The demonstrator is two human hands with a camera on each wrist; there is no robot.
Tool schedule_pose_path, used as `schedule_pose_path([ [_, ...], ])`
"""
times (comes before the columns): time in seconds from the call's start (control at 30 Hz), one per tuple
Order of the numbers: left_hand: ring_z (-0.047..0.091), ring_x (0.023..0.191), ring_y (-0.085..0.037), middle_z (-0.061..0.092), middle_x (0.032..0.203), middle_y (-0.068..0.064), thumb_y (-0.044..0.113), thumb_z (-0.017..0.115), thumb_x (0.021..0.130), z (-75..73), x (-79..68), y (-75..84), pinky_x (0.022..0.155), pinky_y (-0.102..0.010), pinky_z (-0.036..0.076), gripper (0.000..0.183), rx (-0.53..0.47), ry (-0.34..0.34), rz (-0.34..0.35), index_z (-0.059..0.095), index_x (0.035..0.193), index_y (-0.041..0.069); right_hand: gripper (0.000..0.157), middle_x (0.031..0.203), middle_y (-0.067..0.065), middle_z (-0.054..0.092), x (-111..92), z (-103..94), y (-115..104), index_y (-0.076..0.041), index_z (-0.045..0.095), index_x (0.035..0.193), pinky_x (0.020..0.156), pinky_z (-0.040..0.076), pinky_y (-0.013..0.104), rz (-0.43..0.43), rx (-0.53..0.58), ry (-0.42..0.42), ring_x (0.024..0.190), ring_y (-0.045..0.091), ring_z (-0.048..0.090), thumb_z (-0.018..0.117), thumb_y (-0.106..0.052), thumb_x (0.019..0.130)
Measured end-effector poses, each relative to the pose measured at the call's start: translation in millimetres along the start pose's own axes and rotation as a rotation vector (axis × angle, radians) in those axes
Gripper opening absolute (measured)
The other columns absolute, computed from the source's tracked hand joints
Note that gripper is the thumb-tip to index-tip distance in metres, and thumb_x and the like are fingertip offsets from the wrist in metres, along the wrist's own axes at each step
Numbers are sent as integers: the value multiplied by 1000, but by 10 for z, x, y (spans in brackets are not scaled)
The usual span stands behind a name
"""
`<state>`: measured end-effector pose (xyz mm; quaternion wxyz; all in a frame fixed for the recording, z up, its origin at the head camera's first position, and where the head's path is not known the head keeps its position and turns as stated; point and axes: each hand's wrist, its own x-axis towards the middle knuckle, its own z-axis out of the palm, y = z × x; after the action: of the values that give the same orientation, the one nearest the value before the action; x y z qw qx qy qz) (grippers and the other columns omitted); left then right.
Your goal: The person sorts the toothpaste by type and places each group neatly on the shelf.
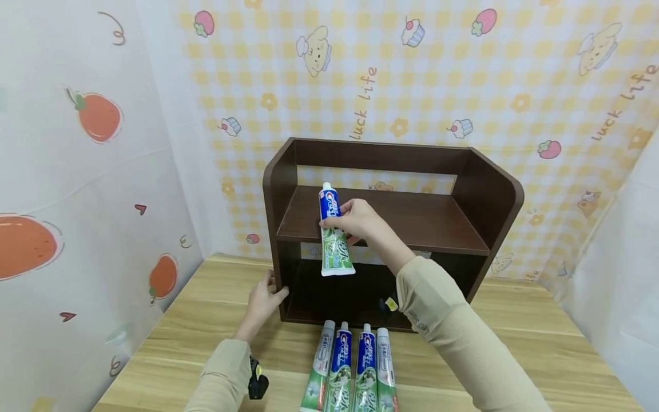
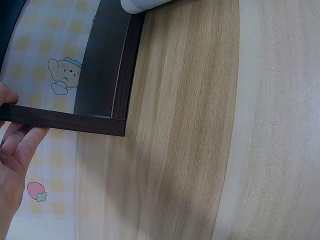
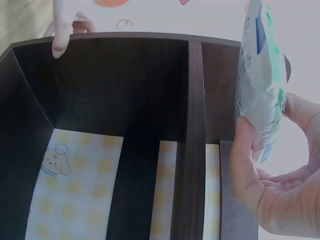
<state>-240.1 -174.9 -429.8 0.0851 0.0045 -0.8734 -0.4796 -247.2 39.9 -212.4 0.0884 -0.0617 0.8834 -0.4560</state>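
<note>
My right hand (image 1: 360,218) pinches a blue, green and white Crest toothpaste tube (image 1: 336,252) between thumb and fingers. The tube is held cap up, in front of the upper shelf of a dark brown two-tier shelf unit (image 1: 407,214). With my left hand (image 1: 262,300) I grip the unit's left side panel (image 2: 60,121) low down, thumb on the inner face and fingers on the outer one. In the right wrist view the tube (image 3: 262,75) appears edge-on beside the unit.
Several toothpaste tubes lie side by side in front of the unit: two Crest tubes (image 1: 340,366) (image 1: 366,366) between two silver-green ones (image 1: 321,360) (image 1: 385,363). A wooden table (image 1: 206,320) carries everything. Patterned cloth (image 1: 386,74) hangs behind the unit.
</note>
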Motion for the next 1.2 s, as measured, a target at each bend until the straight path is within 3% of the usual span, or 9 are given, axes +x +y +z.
schedule_pose_path([
  [0.37, 57, 103, -47, 51, 117, -28, 11, 60, 84, 35, -4, 29, 77, -44, 54, 31, -14, 7, 21, 47, 111, 2, 53, 105, 15, 59, 295, 14, -172, 2, 50, 115, 59, 56, 29, 77, 11, 41, 72, 20, 61, 70, -29, 77],
  [0.7, 60, 97, -47, 52, 116, -28, 11, 59, 84, 15, 0, -6, 71, -43, 54, 27, 2, 15, 26, 48, 107, 3, 52, 110, 15, 57, 530, 126, -249, 0, 46, 117, 63, 57, 29, 126, 84, 69, 86, 25, 63, 69, -26, 79],
  [0.93, 57, 103, -48, 50, 118, -27, 10, 58, 85, -21, -11, 11, 75, -43, 55, 29, -29, 11, 13, 47, 111, 3, 54, 111, 15, 55, 744, 196, -279, -2, 42, 119, 62, 56, 29, 153, 105, 113, 80, 22, 60, 70, -23, 78],
  [1.2, 58, 100, -48, 50, 116, -28, 9, 59, 84, -13, -36, 14, 73, -41, 55, 31, -31, 17, 16, 48, 112, 0, 48, 106, 15, 58, 892, 268, -273, -1, 47, 114, 56, 56, 27, 180, 36, 152, 69, 21, 60, 72, -22, 77],
])
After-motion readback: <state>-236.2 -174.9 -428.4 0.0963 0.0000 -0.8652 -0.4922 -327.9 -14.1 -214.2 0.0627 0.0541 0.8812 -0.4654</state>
